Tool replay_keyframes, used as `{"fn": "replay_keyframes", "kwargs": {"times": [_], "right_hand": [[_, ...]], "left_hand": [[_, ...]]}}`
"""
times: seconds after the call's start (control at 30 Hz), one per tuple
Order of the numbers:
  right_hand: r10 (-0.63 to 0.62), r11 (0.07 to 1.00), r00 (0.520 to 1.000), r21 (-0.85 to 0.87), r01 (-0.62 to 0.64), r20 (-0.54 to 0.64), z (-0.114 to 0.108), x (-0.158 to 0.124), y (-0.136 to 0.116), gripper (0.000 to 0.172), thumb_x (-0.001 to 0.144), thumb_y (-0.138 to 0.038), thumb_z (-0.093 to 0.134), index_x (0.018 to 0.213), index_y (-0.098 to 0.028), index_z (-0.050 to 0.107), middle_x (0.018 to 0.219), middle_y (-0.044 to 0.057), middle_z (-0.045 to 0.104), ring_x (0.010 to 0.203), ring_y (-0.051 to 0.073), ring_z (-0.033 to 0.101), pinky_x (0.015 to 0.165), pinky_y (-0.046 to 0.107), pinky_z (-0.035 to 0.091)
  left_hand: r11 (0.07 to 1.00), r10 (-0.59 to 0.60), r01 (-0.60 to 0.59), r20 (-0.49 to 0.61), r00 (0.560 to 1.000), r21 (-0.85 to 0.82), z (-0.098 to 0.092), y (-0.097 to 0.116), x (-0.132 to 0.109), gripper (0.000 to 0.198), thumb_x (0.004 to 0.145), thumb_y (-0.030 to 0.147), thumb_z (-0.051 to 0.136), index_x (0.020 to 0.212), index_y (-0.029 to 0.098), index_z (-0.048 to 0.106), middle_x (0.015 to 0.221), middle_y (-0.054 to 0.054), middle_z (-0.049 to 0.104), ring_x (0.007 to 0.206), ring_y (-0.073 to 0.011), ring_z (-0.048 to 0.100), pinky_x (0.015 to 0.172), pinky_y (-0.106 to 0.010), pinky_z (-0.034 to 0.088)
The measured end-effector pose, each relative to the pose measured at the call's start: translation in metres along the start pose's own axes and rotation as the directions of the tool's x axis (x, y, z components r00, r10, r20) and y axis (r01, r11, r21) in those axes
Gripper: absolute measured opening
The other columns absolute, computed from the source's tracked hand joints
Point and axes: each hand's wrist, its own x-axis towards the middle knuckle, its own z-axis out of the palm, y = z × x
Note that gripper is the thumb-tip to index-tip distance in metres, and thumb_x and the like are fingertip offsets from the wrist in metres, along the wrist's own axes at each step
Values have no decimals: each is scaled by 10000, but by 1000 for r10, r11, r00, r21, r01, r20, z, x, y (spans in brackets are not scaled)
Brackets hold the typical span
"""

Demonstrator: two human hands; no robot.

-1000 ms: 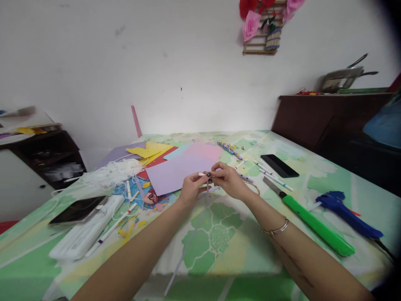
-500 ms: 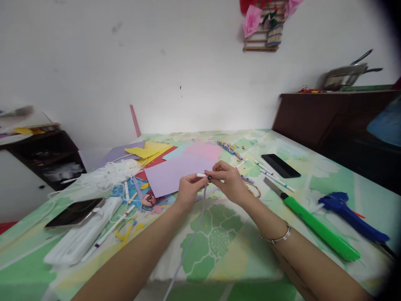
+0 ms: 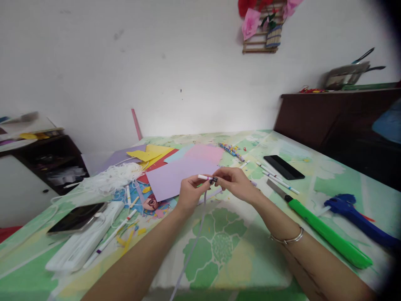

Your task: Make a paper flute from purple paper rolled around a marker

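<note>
Above the middle of the table, both my hands meet at a thin white stick with a purple band (image 3: 204, 177). My left hand (image 3: 190, 191) is closed around it, thumb and fingers pressed together. My right hand (image 3: 233, 182) pinches at the stick's right end, its fingertips touching those of my left. From between the fingers a narrow lilac paper strip (image 3: 196, 242) hangs down past the table's front edge. What exactly the right fingertips grip is too small to see. Behind my hands lies a lilac paper sheet (image 3: 166, 179).
On the right are a green-handled knife (image 3: 326, 230), a blue glue gun (image 3: 357, 215), a black phone (image 3: 283, 166) and several banded white sticks (image 3: 280, 182). On the left lie a white power strip (image 3: 84, 238), another phone (image 3: 77, 217) and tangled white string (image 3: 109, 177).
My right hand has turned flatter, its fingers lower and against the stick's end. The purple band now shows on the stick. The view has shifted slightly.
</note>
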Motion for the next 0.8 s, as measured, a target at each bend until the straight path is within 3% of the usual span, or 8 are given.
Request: {"fn": "replay_keyframes", "kwargs": {"times": [0.17, 0.43, 0.63, 0.8], "right_hand": [[29, 999, 999, 13, -29, -14, 2, 0, 1, 209, 800, -328, 549, 798, -141, 642, 655, 25, 620, 575, 107, 547, 488, 203, 418], [14, 993, 994, -118, -28, -111, 2, 1, 4, 288, 816, -324, 510, 584, -157, 551, 508, -16, 536, 461, 80, 445, 433, 196, 305], [-37, 987, 992, -161, 18, -120, 4, 0, 1, 263, 827, -318, 512, 625, -160, 571, 537, -12, 556, 485, 89, 465, 459, 206, 319], [-64, 993, 996, -102, 58, -57, 2, 0, 6, 331, 877, -398, 464, 691, -162, 602, 572, -9, 549, 530, 101, 489, 506, 218, 350]], "left_hand": [[999, 37, -38, 40, 998, 30, 2, 7, -3, 194, 665, 278, 722, 791, 130, 715, 714, -40, 681, 662, -134, 599, 618, -242, 495], [998, 57, -58, 128, 990, 6, 0, 6, -4, 189, 661, 230, 735, 822, 138, 698, 818, -55, 695, 788, -171, 630, 750, -287, 508], [997, 71, -69, 76, 995, -36, 1, 3, -3, 178, 656, 261, 750, 788, 153, 698, 804, -38, 700, 747, -159, 634, 703, -268, 507], [996, 90, -89, 88, 992, -22, 1, 6, -3, 149, 697, 271, 714, 794, 157, 709, 746, -35, 691, 720, -159, 620, 692, -274, 495]]}}
